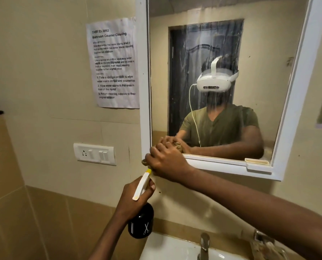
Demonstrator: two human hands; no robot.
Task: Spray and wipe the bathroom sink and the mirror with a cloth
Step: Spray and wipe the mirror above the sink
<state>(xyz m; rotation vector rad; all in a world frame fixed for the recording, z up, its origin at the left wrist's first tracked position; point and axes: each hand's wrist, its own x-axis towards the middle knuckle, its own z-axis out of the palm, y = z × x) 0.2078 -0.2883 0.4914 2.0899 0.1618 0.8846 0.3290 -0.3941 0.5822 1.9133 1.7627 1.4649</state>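
Right hand [167, 162] reaches across, grip closed on a crumpled brownish cloth [178, 146] pressed to the lower left corner of the white-framed streaky mirror [250, 53]; left hand [135, 197] wraps a black spray bottle with white trigger [141, 220] above the white ceramic sink [167, 248].

Bathroom: mirror [222, 72]; sink [171, 248]; tiles

A black spray bottle [141, 221] with white-yellow trigger stands upright left of the white sink [167, 248], below the streaked white-framed mirror [222, 53], a brownish cloth [178, 146] bunched at its lower-left corner.
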